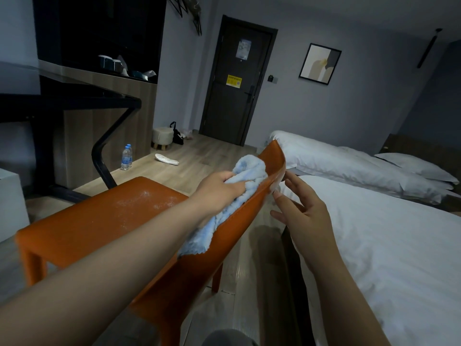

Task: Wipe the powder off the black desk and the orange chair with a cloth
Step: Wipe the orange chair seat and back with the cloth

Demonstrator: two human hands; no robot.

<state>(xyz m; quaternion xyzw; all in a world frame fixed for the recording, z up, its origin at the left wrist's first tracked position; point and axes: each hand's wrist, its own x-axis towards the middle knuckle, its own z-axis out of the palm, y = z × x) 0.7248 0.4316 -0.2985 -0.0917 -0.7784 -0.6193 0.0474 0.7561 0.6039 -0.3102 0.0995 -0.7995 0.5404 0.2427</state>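
Note:
The orange chair (94, 221) stands in front of me with its backrest on the right. White powder (147, 199) dusts the far part of its seat. A fluffy light-blue cloth (249, 176) lies against the inner face of the backrest. My left hand (222, 188) grips the cloth and presses it to the backrest. My right hand (301, 211) hovers just behind the backrest's rim, fingers straight and spread, holding nothing. The black desk (74, 96) is at the upper left, its top seen edge-on.
A white bed (374, 245) lies close on the right, a second bed (349, 166) behind it. Two water bottles (126, 157) and a slipper (166, 159) are on the wood floor by the desk leg. A small stool (162, 137) and a dark door (237, 81) are farther back.

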